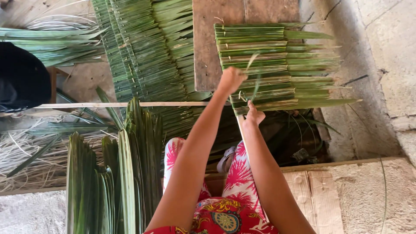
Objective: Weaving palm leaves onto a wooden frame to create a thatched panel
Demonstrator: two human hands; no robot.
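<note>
While both hands grip, leaf panel (277,65) blades point right.

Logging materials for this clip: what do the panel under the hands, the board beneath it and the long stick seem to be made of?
The leaf panel looks like folded palm-type fronds: matte green strips, ribbed, tips tapering. The board beneath seems to be bare weathered wood, with visible grain and a plank seam. The long stick looks like a pale split cane or wood lath, unpainted. The left hand and right hand rest on the panel.

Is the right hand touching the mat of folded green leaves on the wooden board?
Touching. In the head view, the right hand has its fingertips pressed on the near edge of the leaf mat, with no gap showing between them.
</note>
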